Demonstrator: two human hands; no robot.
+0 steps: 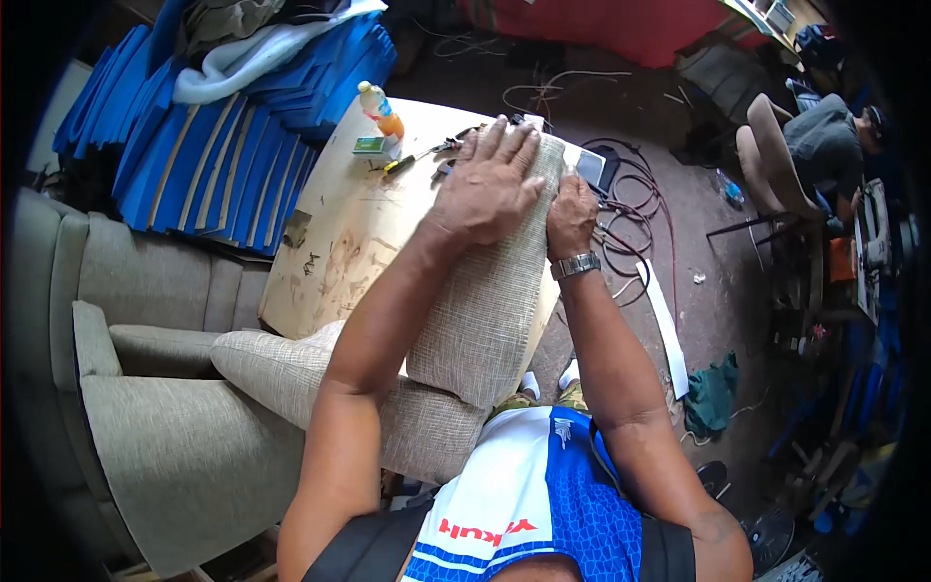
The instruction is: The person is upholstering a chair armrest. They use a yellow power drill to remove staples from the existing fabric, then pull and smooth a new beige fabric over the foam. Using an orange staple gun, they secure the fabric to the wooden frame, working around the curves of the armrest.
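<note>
A long upholstered panel [485,320] in beige woven fabric lies along the right side of a wooden worktable [335,233], its near end over more upholstered sofa parts. My left hand [490,184] presses flat on the fabric near the far end, fingers stretched out. At the panel's right edge my right hand [572,215] is closed with the fingers curled, gripping the fabric edge; whether a small item is also in it is hidden. Beyond my left hand lie a yellow-and-black screwdriver [402,165] and other hand tools, partly covered by the hand.
An orange drink bottle [381,112] and a small green box [369,145] stand at the table's far left. Blue foam sheets [213,179] are stacked beyond a beige sofa [145,276]. Hoses [640,194] coil on the floor at right. A person [824,145] sits farther right.
</note>
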